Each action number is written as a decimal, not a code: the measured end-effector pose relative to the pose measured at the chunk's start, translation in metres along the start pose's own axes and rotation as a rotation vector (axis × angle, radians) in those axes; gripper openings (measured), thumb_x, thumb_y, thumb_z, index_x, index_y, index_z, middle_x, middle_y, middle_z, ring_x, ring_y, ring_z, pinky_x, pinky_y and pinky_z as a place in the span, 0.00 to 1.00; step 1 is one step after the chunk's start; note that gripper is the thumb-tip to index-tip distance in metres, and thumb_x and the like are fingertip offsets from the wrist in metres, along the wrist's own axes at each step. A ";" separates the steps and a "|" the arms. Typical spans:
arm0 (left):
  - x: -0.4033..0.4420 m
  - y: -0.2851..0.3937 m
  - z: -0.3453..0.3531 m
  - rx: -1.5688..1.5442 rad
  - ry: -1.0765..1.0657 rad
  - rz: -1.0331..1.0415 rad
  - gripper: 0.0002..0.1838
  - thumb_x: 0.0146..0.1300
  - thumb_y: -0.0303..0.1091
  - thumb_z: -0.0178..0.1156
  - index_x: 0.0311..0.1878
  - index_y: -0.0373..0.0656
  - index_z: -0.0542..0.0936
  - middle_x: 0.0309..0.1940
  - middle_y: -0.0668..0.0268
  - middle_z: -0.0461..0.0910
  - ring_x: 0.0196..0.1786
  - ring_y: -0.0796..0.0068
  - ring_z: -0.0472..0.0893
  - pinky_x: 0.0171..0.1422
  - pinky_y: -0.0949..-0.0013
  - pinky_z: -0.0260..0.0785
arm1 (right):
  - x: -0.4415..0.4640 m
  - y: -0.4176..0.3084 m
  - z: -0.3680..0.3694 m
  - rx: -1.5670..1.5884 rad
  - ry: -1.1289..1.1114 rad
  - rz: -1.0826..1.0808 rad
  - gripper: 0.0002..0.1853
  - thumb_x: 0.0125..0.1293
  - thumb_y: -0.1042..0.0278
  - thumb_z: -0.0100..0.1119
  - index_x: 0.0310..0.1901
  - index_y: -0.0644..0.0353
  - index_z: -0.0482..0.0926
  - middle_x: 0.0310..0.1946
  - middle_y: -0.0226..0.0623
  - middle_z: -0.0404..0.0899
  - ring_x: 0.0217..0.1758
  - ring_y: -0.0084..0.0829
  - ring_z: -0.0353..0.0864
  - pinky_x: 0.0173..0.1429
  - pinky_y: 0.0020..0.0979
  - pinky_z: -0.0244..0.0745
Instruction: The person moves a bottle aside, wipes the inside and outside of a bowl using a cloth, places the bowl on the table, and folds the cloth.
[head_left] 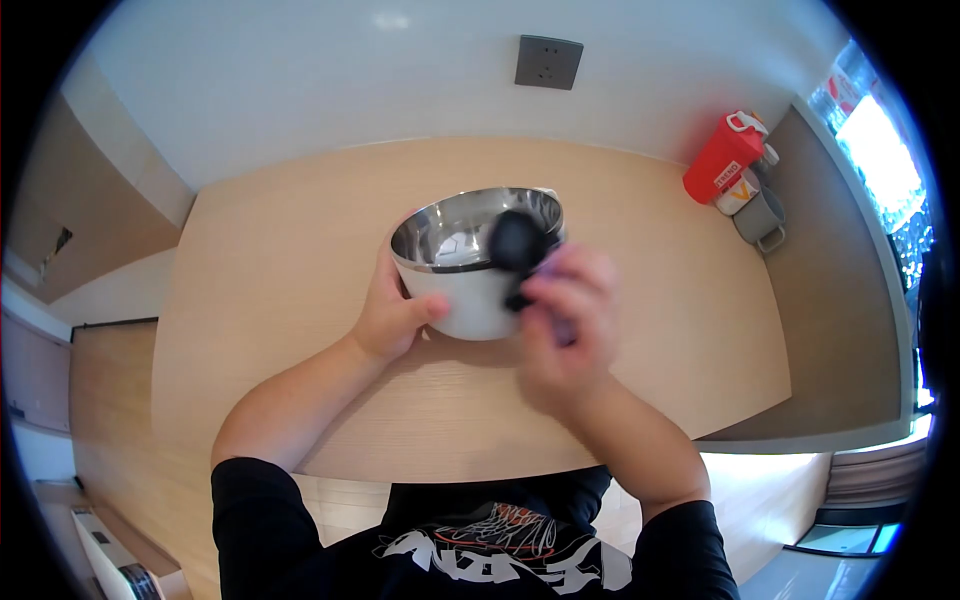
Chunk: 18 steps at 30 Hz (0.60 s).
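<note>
A steel-lined bowl [455, 300] with a white outside is near the middle of the table, its shiny mouth facing up. My left hand [392, 310] grips its left side, thumb on the front wall and fingers mostly hidden behind. In front of the bowl's right side, my right hand [572, 325] is closed on a black spoon-like utensil [518, 242] with a rounded head. Motion blurs this hand and the utensil, so its exact kind is unclear. The head overlaps the bowl's rim in view; whether they touch I cannot tell.
The pale wooden table [260, 270] runs back to a white wall with a dark socket plate [548, 62]. At the back right stand a red bottle [722, 160], a white cup [738, 192] and a grey mug [760, 220], beside a raised side panel [835, 290].
</note>
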<state>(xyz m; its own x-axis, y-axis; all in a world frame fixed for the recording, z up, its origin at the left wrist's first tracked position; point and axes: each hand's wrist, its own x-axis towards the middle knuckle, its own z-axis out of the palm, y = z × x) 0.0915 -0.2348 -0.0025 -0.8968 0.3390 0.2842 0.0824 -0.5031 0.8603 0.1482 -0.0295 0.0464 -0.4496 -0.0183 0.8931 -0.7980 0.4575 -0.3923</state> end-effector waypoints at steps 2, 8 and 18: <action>0.004 -0.008 -0.009 0.084 0.029 0.004 0.58 0.48 0.47 0.82 0.77 0.42 0.56 0.71 0.59 0.67 0.73 0.64 0.67 0.77 0.59 0.60 | -0.005 -0.012 0.010 -0.161 -0.179 -0.251 0.19 0.47 0.75 0.68 0.44 0.51 0.86 0.53 0.31 0.81 0.58 0.41 0.75 0.61 0.40 0.70; 0.002 -0.001 0.000 -0.070 0.025 0.002 0.58 0.48 0.48 0.82 0.77 0.41 0.56 0.71 0.59 0.67 0.73 0.64 0.67 0.77 0.58 0.61 | -0.001 -0.004 0.006 -0.193 -0.135 -0.308 0.16 0.49 0.73 0.67 0.43 0.52 0.85 0.54 0.32 0.80 0.55 0.40 0.74 0.58 0.39 0.70; -0.006 -0.002 0.002 0.025 -0.137 0.026 0.74 0.36 0.52 0.87 0.81 0.45 0.46 0.78 0.58 0.56 0.80 0.59 0.56 0.82 0.52 0.50 | 0.002 0.044 -0.007 0.598 0.324 0.886 0.12 0.72 0.82 0.54 0.55 0.63 0.75 0.60 0.41 0.73 0.61 0.31 0.75 0.67 0.31 0.69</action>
<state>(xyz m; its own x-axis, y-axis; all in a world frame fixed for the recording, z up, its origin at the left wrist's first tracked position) 0.0978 -0.2347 -0.0051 -0.8265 0.4324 0.3605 0.1176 -0.4936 0.8617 0.1151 -0.0034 0.0326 -0.8990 0.3750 0.2264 -0.3515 -0.3091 -0.8837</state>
